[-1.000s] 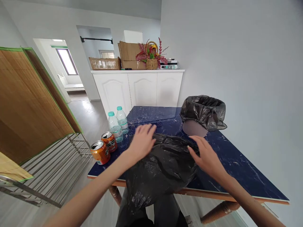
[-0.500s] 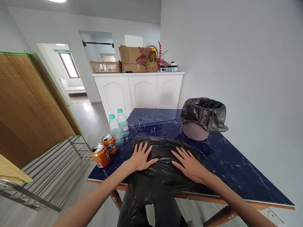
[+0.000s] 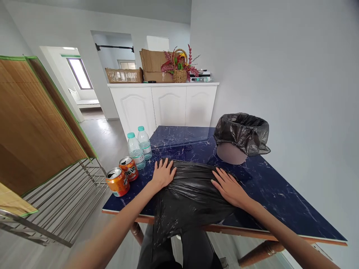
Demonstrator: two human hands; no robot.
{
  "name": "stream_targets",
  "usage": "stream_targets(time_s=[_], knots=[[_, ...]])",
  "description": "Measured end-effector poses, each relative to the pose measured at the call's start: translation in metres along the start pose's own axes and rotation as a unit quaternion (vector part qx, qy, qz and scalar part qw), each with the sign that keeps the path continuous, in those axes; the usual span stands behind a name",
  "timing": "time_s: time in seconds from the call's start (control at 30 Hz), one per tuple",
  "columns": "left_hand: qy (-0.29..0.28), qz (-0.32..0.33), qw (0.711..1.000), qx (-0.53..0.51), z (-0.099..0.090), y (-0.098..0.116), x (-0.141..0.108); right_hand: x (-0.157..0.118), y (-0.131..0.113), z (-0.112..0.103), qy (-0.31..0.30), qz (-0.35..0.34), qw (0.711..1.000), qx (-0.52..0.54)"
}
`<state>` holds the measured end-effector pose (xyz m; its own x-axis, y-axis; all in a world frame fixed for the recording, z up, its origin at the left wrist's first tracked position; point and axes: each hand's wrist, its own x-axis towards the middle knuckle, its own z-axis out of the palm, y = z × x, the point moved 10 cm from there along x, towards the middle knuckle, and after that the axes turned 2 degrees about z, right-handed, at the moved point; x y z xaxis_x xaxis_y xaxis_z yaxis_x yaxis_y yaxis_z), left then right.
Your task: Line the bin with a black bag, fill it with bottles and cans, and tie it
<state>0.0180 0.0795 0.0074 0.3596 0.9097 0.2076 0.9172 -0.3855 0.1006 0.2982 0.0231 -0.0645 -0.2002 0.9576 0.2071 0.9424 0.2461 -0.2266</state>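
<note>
A black plastic bag (image 3: 193,194) lies spread on the dark blue marbled table (image 3: 280,198), its near end hanging over the front edge towards my legs. My left hand (image 3: 163,175) rests flat on the bag's far left corner, fingers apart. On its right side, my right hand (image 3: 228,186) presses down with the palm flat and the fingers stretched out. Creases run across the film between both hands. Beyond my right hand stands a bin (image 3: 231,153) lined with another black bag (image 3: 242,132), folded over its rim.
Two orange drink cans (image 3: 117,183) and two clear water bottles (image 3: 136,151) with teal caps stand along the table's left edge. A metal rack (image 3: 64,201) is at the left. Behind the table, a white cabinet (image 3: 168,106) carries cardboard boxes (image 3: 157,65) and a flower basket (image 3: 179,74).
My hands have moved apart, the left outward to the bag's far left corner and the right slightly to the right. The bag now looks smoother and more stretched between them.
</note>
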Motion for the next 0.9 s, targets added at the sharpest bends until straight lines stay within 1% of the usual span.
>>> stream_targets(time_s=[0.03, 0.1, 0.13, 0.17, 0.2, 0.23, 0.3, 0.37, 0.43, 0.5, 0.57, 0.63, 0.7, 0.77, 0.83, 0.9], knots=[[0.000, 0.010, 1.000, -0.001, -0.009, -0.002, -0.008, 0.000, 0.002, 0.001, -0.003, 0.006, 1.000, 0.001], [-0.008, 0.061, 0.998, -0.025, -0.027, 0.004, -0.034, 0.000, 0.004, 0.002, -0.007, 0.016, 1.000, 0.005], [-0.021, 0.098, 0.994, -0.042, -0.035, 0.011, -0.052, 0.000, 0.004, 0.003, -0.008, 0.018, 1.000, 0.008], [-0.029, 0.149, 0.983, -0.100, -0.045, 0.020, -0.073, 0.000, 0.004, 0.003, -0.007, 0.020, 1.000, 0.011], [-0.054, 0.192, 0.969, -0.145, -0.049, 0.028, -0.096, 0.000, 0.004, 0.004, -0.006, 0.020, 1.000, 0.014], [-0.089, 0.235, 0.954, -0.163, -0.050, 0.035, -0.119, 0.000, 0.004, 0.004, -0.004, 0.021, 1.000, 0.018], [-0.145, 0.278, 0.936, -0.161, -0.044, 0.042, -0.156, 0.000, 0.003, 0.005, 0.000, 0.023, 0.999, 0.026], [-0.168, 0.286, 0.934, -0.134, -0.034, 0.041, -0.175, -0.001, 0.001, 0.002, 0.002, 0.024, 0.999, 0.032], [-0.162, 0.277, 0.941, -0.105, -0.025, 0.038, -0.180, -0.004, -0.001, -0.006, 0.007, 0.025, 0.998, 0.049], [-0.150, 0.270, 0.947, -0.089, -0.021, 0.035, -0.178, -0.012, -0.003, -0.020, 0.008, 0.011, 0.995, 0.098], [-0.142, 0.269, 0.947, -0.102, -0.024, 0.033, -0.178, -0.027, -0.007, -0.034, -0.016, -0.024, 0.985, 0.168], [-0.123, 0.255, 0.946, -0.155, -0.036, 0.029, -0.177, -0.047, -0.009, -0.042, -0.071, -0.059, 0.972, 0.217], [-0.083, 0.198, 0.951, -0.224, -0.054, 0.018, -0.171, -0.069, -0.005, -0.046, -0.126, -0.066, 0.963, 0.230], [-0.031, 0.104, 0.957, -0.271, -0.071, 0.002, -0.159, -0.084, -0.001, -0.049, -0.149, -0.058, 0.961, 0.227], [0.023, 0.018, 0.959, -0.281, -0.087, -0.012, -0.142, -0.087, 0.001, -0.057, -0.128, -0.049, 0.964, 0.227], [0.074, -0.028, 0.960, -0.270, -0.103, -0.020, -0.117, -0.080, 0.004, -0.065, -0.080, -0.031, 0.970, 0.229]])
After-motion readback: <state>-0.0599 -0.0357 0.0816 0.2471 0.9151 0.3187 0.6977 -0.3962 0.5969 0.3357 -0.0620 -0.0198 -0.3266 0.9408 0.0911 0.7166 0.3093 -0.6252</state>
